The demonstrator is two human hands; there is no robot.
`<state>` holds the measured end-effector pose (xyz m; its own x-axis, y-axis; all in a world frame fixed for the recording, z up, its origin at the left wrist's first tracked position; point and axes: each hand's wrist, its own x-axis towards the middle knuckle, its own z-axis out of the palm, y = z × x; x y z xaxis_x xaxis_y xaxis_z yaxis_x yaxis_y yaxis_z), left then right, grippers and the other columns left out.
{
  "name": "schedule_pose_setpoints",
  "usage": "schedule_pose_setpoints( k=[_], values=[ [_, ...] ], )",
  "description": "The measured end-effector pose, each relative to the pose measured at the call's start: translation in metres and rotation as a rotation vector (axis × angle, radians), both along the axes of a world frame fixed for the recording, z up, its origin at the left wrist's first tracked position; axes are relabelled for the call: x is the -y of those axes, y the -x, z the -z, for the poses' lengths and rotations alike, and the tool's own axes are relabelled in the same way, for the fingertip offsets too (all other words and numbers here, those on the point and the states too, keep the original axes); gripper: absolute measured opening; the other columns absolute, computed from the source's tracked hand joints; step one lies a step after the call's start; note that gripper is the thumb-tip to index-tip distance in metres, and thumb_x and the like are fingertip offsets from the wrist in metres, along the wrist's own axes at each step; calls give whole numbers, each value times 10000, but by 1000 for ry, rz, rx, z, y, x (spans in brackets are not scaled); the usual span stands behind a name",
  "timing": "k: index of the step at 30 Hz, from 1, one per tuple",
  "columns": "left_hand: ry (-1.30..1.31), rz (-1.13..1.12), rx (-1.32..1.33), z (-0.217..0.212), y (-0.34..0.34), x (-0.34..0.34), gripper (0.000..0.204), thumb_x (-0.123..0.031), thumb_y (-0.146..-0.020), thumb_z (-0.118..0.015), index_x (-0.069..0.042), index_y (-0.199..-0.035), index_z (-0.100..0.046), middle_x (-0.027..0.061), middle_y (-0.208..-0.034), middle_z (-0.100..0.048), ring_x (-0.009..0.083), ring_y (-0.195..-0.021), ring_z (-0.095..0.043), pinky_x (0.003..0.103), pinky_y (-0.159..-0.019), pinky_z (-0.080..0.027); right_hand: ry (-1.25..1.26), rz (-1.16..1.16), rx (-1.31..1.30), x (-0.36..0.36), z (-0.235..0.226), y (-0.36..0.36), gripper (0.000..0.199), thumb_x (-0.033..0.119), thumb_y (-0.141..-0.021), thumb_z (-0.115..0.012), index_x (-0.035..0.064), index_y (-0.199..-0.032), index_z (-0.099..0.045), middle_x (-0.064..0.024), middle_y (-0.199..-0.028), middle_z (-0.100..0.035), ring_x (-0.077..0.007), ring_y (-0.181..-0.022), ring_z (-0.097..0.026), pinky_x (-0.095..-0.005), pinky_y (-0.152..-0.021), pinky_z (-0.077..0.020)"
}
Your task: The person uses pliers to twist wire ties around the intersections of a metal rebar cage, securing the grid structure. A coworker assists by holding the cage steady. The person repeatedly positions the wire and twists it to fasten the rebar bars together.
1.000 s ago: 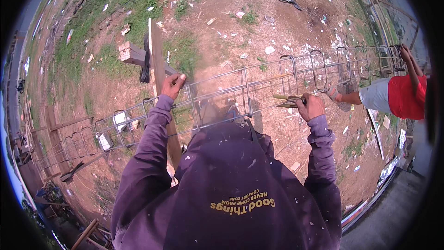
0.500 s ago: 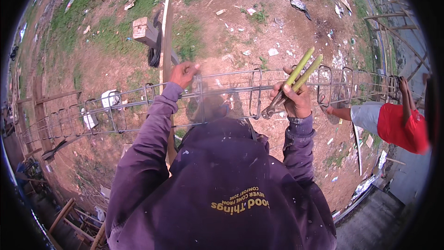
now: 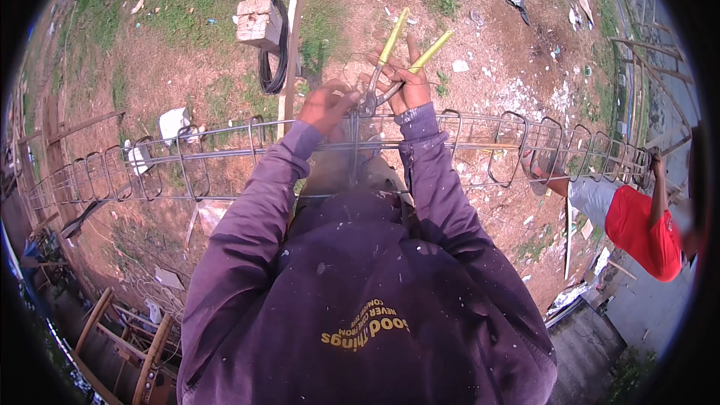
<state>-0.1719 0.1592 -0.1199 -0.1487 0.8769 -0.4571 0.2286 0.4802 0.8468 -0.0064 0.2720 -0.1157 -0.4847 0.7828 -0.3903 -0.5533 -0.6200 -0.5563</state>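
My right hand (image 3: 409, 88) grips a pair of pincers with yellow-green handles (image 3: 392, 37), which are spread apart. Their metal jaws point down at the top bar of a long steel rebar cage (image 3: 221, 154) lying across in front of me. Close beside the jaws, my left hand (image 3: 330, 105) has its fingers pinched together by a stirrup. What they hold is too small to make out, though a thin wire seems to curve near both hands. The stirrup below the jaws is partly blurred.
A wooden post (image 3: 294, 37) stands just past my left hand, beside a block (image 3: 259, 22) hung with a black wire coil (image 3: 274, 75). At the right, a person in a red shirt (image 3: 637, 229) is by the cage's end. White litter dots the dirt ground.
My right hand has brought the pincers left and away from me, up to my left hand, and their handles have spread wider. My left hand stays by the stirrup. The view has shifted slightly.
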Motion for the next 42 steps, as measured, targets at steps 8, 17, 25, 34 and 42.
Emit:
schedule_pose_setpoints(
  k=[8,17,25,34,42],
  values=[
    [48,14,48,-12,3,-6,443,-375,-939,-651,7,-1153,-579,158,-840,-738,145,-758,-682,296,-654,-505,4,145,57,0,11,7,878,-110,-842,-397,214,-1565,-19,-278,-1360,-465,-428,-1207,-547,-616,-904,-547],
    [29,-23,120,4,1,-6,402,-331,-946,-654,4,-1160,-594,155,-828,-731,133,-751,-681,295,-614,-525,12,99,176,4,9,25,798,-81,-876,-400,150,-1556,-52,-283,-1308,-514,-389,-1167,-585,-546,-821,-598],
    [-158,-45,-84,8,-5,0,369,-382,-937,-635,-75,-1142,-634,183,-775,-699,231,-698,-694,364,-667,-533,114,89,226,-6,-2,38,471,471,-971,-540,18,-1102,-561,-70,-794,-559,-177,-659,-577,-352,-604,-558],
    [-514,-417,420,-53,0,-89,469,-407,-1029,-451,18,-1027,-649,82,-1027,-698,188,-939,-626,337,-891,-469,-84,120,374,7,-13,44,599,616,-791,-722,60,-937,-552,-48,-749,-575,-159,-596,-592,-319,-557,-558],
    [-697,-274,125,-86,-41,-125,378,-372,-1004,-508,-47,-1116,-664,99,-1010,-686,227,-1089,-613,365,-964,-438,-493,25,835,10,-6,50,409,91,-841,-708,8,-1222,-585,-88,-1018,-686,-171,-909,-656,-294,-789,-533]
  ],
)
